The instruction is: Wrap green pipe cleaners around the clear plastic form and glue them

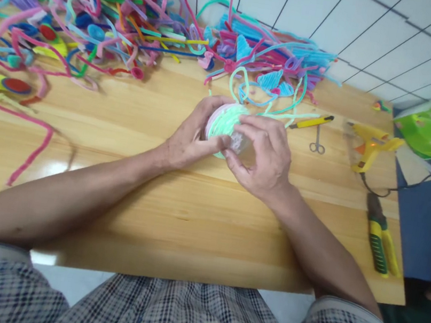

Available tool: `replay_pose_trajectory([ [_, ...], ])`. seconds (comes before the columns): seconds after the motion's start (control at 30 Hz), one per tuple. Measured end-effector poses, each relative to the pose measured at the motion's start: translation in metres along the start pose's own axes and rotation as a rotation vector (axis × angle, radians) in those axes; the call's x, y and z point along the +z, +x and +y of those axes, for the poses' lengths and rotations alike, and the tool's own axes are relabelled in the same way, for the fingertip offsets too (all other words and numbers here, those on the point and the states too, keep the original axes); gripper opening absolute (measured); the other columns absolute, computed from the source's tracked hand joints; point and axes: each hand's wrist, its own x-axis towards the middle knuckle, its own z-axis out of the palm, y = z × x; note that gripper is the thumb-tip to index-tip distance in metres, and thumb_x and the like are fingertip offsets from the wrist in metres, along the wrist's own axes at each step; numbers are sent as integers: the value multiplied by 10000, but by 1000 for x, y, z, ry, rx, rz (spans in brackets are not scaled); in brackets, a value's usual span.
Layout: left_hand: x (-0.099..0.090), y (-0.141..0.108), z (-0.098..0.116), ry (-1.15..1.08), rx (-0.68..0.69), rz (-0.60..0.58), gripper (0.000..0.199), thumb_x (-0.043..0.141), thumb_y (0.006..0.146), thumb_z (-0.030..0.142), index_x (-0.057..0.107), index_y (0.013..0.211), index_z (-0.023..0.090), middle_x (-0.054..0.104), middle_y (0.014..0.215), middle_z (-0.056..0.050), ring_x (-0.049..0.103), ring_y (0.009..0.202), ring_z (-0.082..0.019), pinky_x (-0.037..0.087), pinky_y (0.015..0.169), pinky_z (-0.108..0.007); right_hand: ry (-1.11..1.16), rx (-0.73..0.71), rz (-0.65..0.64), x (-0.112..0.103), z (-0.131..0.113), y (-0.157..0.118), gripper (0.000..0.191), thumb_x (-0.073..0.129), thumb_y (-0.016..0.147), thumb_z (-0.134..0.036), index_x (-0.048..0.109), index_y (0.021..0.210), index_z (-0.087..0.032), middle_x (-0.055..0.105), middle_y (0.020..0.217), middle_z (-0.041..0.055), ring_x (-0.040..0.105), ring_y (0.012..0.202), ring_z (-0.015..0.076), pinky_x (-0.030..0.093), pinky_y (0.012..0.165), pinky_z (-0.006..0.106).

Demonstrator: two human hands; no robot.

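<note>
Near the middle of the wooden table (190, 222), your left hand (190, 139) grasps the mint-green wound piece (223, 120) by its left edge, thumb lying across the near side. Its green face turns up, lilac rim to the left; the outline looks roundish, so you cannot tell a long axis. Your right hand (267, 156) touches its right side with the fingertips, whether pinching you cannot tell.
</note>
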Motion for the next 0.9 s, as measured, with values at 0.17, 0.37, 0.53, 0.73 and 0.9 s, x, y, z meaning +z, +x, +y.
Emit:
replay_pose_trajectory([
  [0.17,-5,-2,-4,25,48,5,656,741,1076,747,606,1567,334,707,1563,-98,712,1440,-341,609,1288,-534,67,-139,137,15,11,-7,573,697,1108,-615,643,1564,-272,770,1520,143,739,1424,403,587,1254,689],
  [0.37,-9,-3,-6,66,69,1,671,752,1068,751,615,1585,347,710,1569,-96,695,1470,-352,581,1313,-542,114,-122,174,23,14,-8,554,676,1132,-592,639,1584,-273,752,1514,133,732,1423,382,603,1252,685],
  [0.53,-9,-2,-2,36,77,-17,577,607,1144,745,622,1585,372,703,1590,-77,686,1500,-355,571,1325,-567,111,-104,152,20,9,-5,521,684,1126,-571,649,1564,-292,769,1502,107,751,1405,375,624,1234,677],
  [0.73,-10,0,-4,51,90,-56,717,741,1055,787,582,1606,357,681,1610,-100,680,1511,-380,581,1328,-574,53,-178,266,13,2,1,441,692,1099,-371,615,1526,-294,796,1430,100,798,1302,320,672,1136,532],
  [0.9,-9,0,-9,77,118,-58,807,749,1024,832,542,1634,345,654,1655,-131,655,1556,-396,561,1359,-587,92,-128,197,15,5,-1,507,652,1110,-394,563,1608,-364,748,1506,78,771,1381,353,636,1212,610],
])
